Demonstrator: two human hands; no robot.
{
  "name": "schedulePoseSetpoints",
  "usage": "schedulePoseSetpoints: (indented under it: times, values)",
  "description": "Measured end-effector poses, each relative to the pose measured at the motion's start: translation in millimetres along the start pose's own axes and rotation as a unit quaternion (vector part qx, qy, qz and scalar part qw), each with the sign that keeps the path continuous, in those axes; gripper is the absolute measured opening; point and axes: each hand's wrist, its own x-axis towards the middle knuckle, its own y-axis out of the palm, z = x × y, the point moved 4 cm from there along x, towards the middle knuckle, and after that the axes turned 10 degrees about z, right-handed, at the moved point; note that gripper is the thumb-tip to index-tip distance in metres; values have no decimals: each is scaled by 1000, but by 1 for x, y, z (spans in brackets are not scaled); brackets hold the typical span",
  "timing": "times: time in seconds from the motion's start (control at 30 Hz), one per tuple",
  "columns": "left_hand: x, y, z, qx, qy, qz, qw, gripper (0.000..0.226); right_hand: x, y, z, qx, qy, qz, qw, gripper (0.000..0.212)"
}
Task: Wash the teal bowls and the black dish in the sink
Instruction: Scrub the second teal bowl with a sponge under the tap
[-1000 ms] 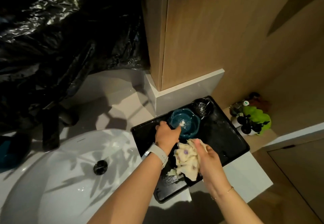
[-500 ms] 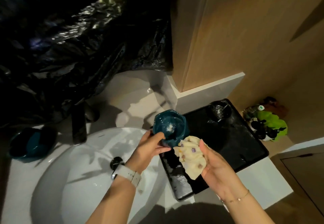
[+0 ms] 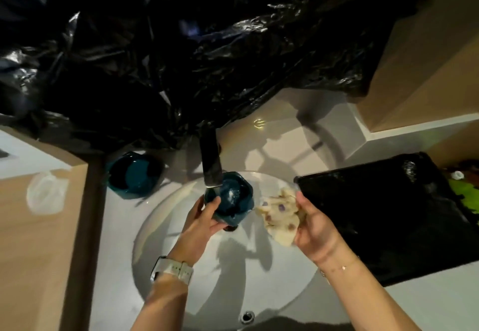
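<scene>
Bowl (image 3: 230, 198) gripped in left hand (image 3: 199, 223), under faucet (image 3: 211, 162)

1. The faucet (image 3: 211, 160) covers the held teal bowl's (image 3: 230, 198) far rim.
2. The black tray (image 3: 388, 214) is cut off at the right edge.
3. The black dish (image 3: 410, 168) is blurred.
4. The cloth (image 3: 280, 214) is partly hidden behind the right hand (image 3: 315, 227).

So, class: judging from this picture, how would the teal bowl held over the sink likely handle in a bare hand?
The teal bowl looks glazed and glossy, with white residue inside, so probably slippery once wet. It seems rigid, likely ceramic, so it could chip if dropped into the sink. The left hand grips it alone, suggesting manageable weight.
</scene>
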Motion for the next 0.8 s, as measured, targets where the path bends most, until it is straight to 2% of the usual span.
schedulePoseSetpoints:
  times: [0.17, 0.33, 0.43, 0.53, 0.8]
  values:
    - [0, -17, -2, 11, 1, 22, 1000, 50, 11, 15, -20, 56, -6, 44, 997, 55]
    - [4, -26, 1, -7, -5, 16, 1000, 52, 14, 10, -32, 73, 11, 27, 997, 45]
    - [5, -28, 2, -1, -2, 24, 1000, 53, 21, -1, -35, 62, 17, 2, 998, 51]
    - [2, -27, 0, 15, 3, 43, 999, 52, 19, -2, -34, 84, 13, 2, 996, 51]
    - [-12, -19, -1, -4, 30, 52, 998, 46, 11, -4, -31, 43, -3, 5, 999, 51]
